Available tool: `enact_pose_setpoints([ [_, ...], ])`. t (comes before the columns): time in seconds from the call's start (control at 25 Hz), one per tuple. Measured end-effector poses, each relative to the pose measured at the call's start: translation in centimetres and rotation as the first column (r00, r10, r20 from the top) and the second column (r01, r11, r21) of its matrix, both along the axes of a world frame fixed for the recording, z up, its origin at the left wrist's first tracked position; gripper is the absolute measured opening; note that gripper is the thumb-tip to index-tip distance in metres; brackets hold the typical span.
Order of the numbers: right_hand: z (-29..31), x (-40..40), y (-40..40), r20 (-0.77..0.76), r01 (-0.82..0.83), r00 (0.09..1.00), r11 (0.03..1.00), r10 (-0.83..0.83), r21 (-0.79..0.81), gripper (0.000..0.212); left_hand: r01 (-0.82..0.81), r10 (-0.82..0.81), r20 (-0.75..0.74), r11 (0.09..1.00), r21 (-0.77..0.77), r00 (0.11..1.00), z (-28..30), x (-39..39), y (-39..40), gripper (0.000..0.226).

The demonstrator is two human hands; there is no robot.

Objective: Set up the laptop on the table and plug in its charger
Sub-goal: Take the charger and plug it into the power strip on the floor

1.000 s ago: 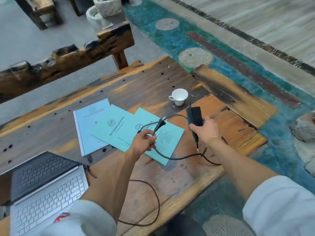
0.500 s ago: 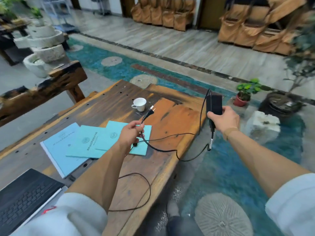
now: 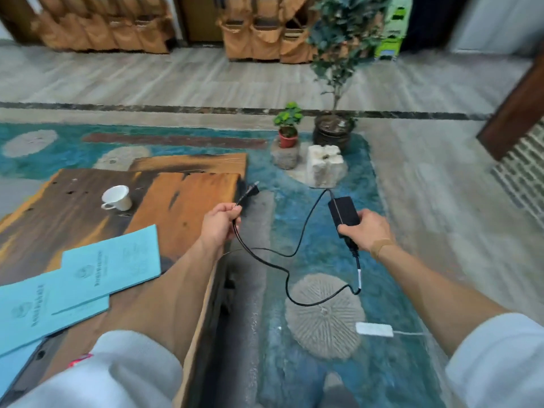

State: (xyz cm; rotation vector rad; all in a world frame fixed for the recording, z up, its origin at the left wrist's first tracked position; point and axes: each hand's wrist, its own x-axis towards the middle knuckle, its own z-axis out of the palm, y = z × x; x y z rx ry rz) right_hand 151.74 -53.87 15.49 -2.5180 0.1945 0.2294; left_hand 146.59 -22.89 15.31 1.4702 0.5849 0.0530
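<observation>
1. The left hand (image 3: 219, 223) is closed around the black cable just below the wall plug (image 3: 250, 192), which sticks up past the far edge of the wooden worktop (image 3: 182, 201), prongs pointing away.
2. The right hand (image 3: 365, 231) grips the black power brick (image 3: 343, 210) out over the teal rug (image 3: 321, 178), well clear of the worktop.
3. The cable (image 3: 290, 285) hangs between the two hands in loose loops. A thinner run trails back toward the worktop's edge and passes out of sight behind the left forearm.
4. The laptop itself is almost out of view. Only a dark corner at the lower left, under the blue booklets (image 3: 88, 281), may belong to it, so its connector end cannot be checked.
5. A white power strip (image 3: 374, 329) lies on the rug near the person's feet; it looks like the likely outlet, though its sockets are too blurred to read.
6. Likely risks from here:
   - The slack loops could snag on the worktop's rough edge as the plug is carried down, jerking the laptop end.
   - A sharp pull on the trailing run could drag the booklets, or tug the laptop toward the edge.
   - The white cup (image 3: 116, 197) stands near the far corner; a sweeping cable could tip it.
   - Held by the cable and not its body, the plug may twist and miss the socket.
</observation>
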Motion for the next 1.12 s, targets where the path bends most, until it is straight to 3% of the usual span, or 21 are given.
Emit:
enact_pose_setpoints([
  [0.16,-3.4,-3.1,-7.4,-0.072,0.095,0.993,0.995,-0.096,-0.027,0.041,0.146,-0.147,-0.042,0.989,-0.026,0.988,-1.7,1.8,-8.1,0.017],
  [0.32,-6.6,-4.5,-14.0,-0.156,0.099,0.982,0.995,-0.102,-0.028,0.04,0.181,-0.183,-0.129,0.983,-0.028,0.975,-4.0,2.3,-15.1,0.02],
  [0.52,-11.1,-5.3,-22.5,-0.27,0.06,0.961,0.998,-0.061,-0.013,0.041,0.175,-0.133,-0.331,0.98,0.098,0.934,-8.2,2.1,-24.8,0.023],
  [0.76,-16.8,-5.7,-30.5,-0.357,-0.005,0.934,1.0,0.012,0.019,0.049,0.156,-0.092,-0.431,0.981,0.117,0.898,-14.8,1.7,-35.1,0.022],
  [0.92,-21.5,-6.0,-33.0,-0.42,0.025,0.907,0.995,0.018,0.096,0.052,0.12,-0.024,-0.492,0.979,0.165,0.87,-19.3,0.7,-38.5,0.016],
  [1.12,-29.8,-6.7,-33.4,-0.474,-0.033,0.877,0.994,0.079,0.105,0.053,0.25,0.008,-0.585,0.899,0.359,0.811,-27.5,0.2,-40.0,0.038],
])
